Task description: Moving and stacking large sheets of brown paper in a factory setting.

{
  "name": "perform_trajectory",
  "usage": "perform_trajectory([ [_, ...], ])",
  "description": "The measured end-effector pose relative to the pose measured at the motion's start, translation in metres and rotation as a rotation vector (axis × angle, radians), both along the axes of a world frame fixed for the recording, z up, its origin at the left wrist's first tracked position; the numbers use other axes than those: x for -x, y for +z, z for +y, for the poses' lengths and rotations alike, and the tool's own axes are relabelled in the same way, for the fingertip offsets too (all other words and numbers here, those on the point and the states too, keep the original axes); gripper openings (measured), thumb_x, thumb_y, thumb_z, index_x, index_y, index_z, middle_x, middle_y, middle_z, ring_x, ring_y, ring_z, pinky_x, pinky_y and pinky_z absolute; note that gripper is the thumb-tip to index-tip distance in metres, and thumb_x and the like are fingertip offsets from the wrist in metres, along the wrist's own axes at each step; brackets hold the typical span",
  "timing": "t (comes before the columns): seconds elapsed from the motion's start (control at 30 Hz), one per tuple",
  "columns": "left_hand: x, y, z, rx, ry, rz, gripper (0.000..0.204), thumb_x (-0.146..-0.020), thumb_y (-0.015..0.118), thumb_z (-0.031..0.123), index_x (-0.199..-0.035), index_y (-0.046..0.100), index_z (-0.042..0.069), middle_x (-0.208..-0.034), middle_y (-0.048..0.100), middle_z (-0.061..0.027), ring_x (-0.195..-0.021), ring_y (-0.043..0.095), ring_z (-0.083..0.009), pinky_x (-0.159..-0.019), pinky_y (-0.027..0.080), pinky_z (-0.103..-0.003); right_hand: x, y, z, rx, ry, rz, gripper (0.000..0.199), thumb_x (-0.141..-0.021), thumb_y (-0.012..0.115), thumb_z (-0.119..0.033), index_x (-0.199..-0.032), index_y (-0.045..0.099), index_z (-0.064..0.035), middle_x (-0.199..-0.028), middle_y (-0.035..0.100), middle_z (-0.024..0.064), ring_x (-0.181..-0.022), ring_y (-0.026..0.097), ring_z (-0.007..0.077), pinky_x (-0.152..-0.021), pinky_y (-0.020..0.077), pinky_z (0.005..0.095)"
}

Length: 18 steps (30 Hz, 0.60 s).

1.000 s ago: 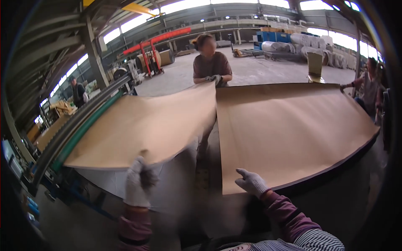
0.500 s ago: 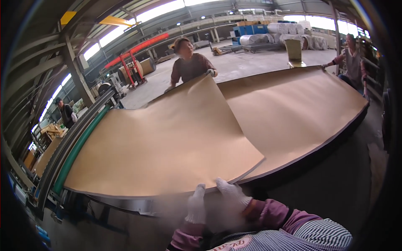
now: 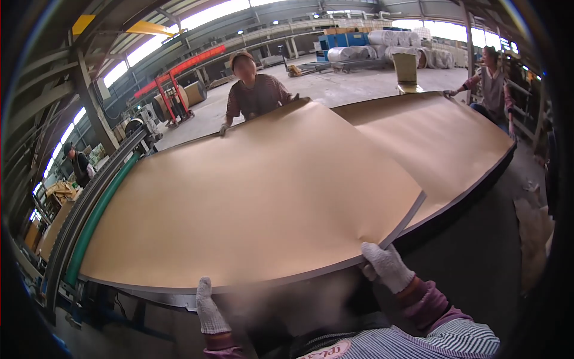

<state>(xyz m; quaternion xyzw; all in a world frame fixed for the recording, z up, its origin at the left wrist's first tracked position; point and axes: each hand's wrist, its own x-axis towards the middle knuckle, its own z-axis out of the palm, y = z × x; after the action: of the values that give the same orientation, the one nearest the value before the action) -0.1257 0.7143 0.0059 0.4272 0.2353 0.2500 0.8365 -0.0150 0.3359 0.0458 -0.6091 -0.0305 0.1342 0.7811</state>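
Observation:
A large tan, paper-like sheet [image 3: 239,197] with a grey edge stretches across the middle, overlapping a second tan sheet [image 3: 442,149] to its right. My right hand [image 3: 387,266], in a white knit glove, grips the upper sheet's near edge close to its right corner. Farther left, my gloved left hand [image 3: 212,311] is closed at the same edge, thumb up and the other fingers mostly hidden. Across from me, a co-worker [image 3: 254,93] in a dark patterned top has both hands at the far edge. Another person [image 3: 493,90] holds the far right end of the lower sheet.
A machine with a green roller [image 3: 101,215] borders the sheet's left end. Behind it stands a person in a dark vest [image 3: 78,167]. A red lifting frame [image 3: 170,99], wrapped rolls [image 3: 391,39] and a pallet truck [image 3: 296,69] are in the background.
The upper sheet's free end has shifted right over the lower one. My hands, close together before, are now wide apart along its near edge. The far co-worker's hands have spread too.

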Motion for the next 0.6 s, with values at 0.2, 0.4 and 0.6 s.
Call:
perform_trajectory([
  [0.2,-0.009,0.007,-0.031,-0.021,-0.097,0.088,0.033,-0.091,0.056,0.033,-0.101,0.061,0.002,-0.078,0.066,-0.0111,-0.063,0.066,-0.0222,-0.054,0.056,-0.035,-0.012,0.010,-0.044,0.052,-0.174,0.107,0.011,-0.089,0.054,-0.021,-0.082,0.056,-0.0119,-0.062,0.050,-0.0036,-0.046,0.046,0.0055,-0.038,0.0332,0.0198],
  [0.4,-0.024,-0.043,-0.052,-0.321,-0.283,0.153,0.024,-0.090,0.059,0.023,-0.091,0.062,-0.001,-0.074,0.065,-0.0113,-0.056,0.064,-0.0202,-0.052,0.056,-0.033,-0.044,-0.022,-0.091,0.102,-0.354,0.050,0.016,-0.086,0.058,-0.019,-0.072,0.056,-0.0114,-0.057,0.050,-0.0030,-0.042,0.046,0.0074,-0.037,0.0330,0.0214],
  [0.6,-0.049,-0.066,-0.093,-0.098,-0.387,0.235,0.025,-0.093,0.057,0.025,-0.091,0.059,0.001,-0.070,0.063,-0.0101,-0.054,0.063,-0.0212,-0.055,0.059,-0.042,-0.073,-0.037,-0.146,0.063,-0.481,-0.119,0.012,-0.085,0.058,-0.014,-0.083,0.065,-0.0040,-0.074,0.060,0.0008,-0.064,0.057,0.0106,-0.057,0.0462,0.0249],
])
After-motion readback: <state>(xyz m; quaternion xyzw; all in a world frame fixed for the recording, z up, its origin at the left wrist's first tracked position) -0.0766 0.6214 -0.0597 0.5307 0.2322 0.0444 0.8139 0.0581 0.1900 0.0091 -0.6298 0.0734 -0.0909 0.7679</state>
